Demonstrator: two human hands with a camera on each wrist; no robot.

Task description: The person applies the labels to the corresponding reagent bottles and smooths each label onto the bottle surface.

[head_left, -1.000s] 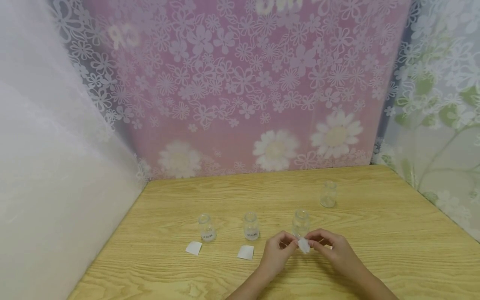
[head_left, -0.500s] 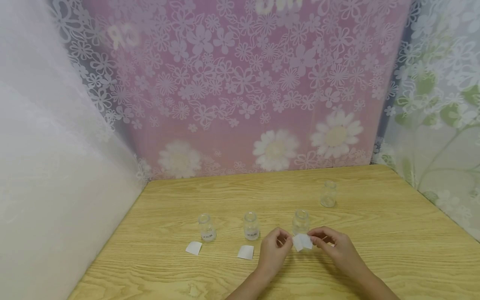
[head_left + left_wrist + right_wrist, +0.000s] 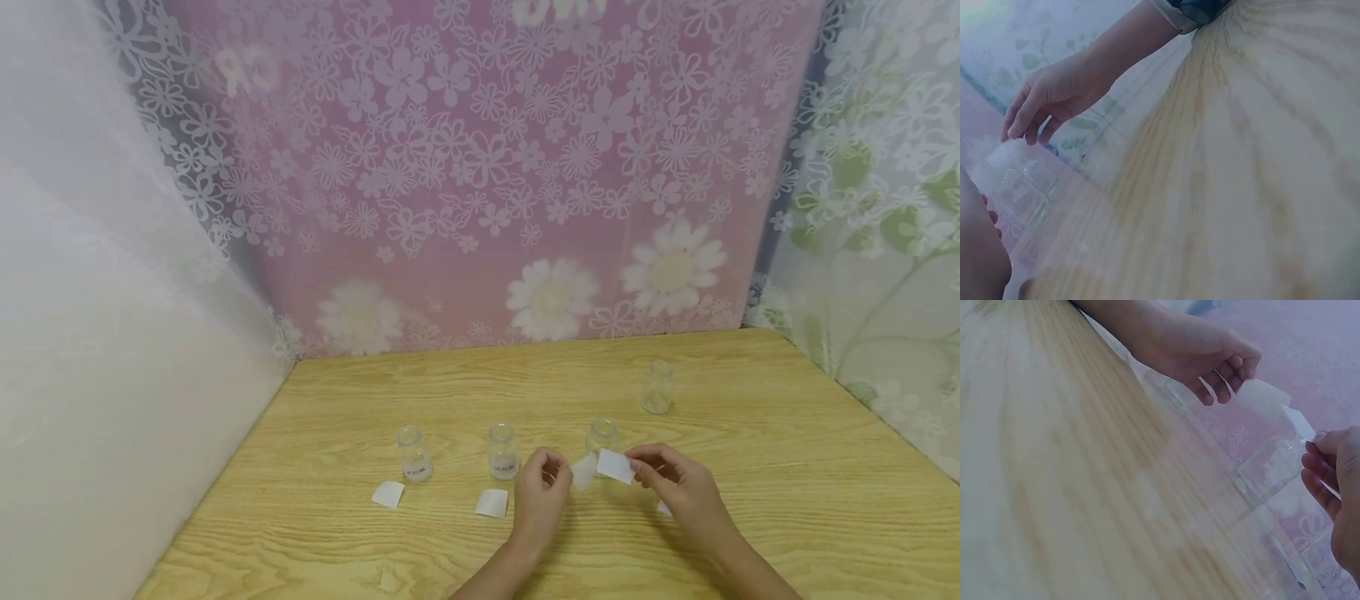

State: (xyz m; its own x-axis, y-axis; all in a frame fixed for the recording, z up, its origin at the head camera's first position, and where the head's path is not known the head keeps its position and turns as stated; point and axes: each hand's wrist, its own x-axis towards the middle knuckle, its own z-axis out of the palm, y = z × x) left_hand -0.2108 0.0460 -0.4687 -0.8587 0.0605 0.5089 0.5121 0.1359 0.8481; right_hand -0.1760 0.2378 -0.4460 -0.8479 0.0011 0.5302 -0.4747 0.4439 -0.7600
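My left hand (image 3: 542, 496) pinches a translucent whitish square sheet (image 3: 582, 472) by its edge between thumb and fingertip. Facing it, my right hand (image 3: 682, 487) pinches a white square of paper (image 3: 615, 467) at its right edge. The two pieces are held up close together, their edges meeting or overlapping in the head view. Just behind them stands a clear glass bottle (image 3: 603, 431), partly covered by the pieces. In the right wrist view the translucent sheet (image 3: 1262, 399) and the white paper (image 3: 1299, 424) hang between both hands.
Two glass bottles (image 3: 409, 446) (image 3: 502, 442) with printed labels stand to the left, a white paper square (image 3: 387, 495) (image 3: 492, 503) in front of each. Another bottle (image 3: 657, 387) stands farther back right. A pale scrap (image 3: 664, 507) shows beside my right hand. Patterned curtains (image 3: 487, 167) surround the wooden table.
The small white piece pinched by both hands has come apart into two, a translucent sheet on the left and white paper on the right. Both hands have risen slightly and spread.
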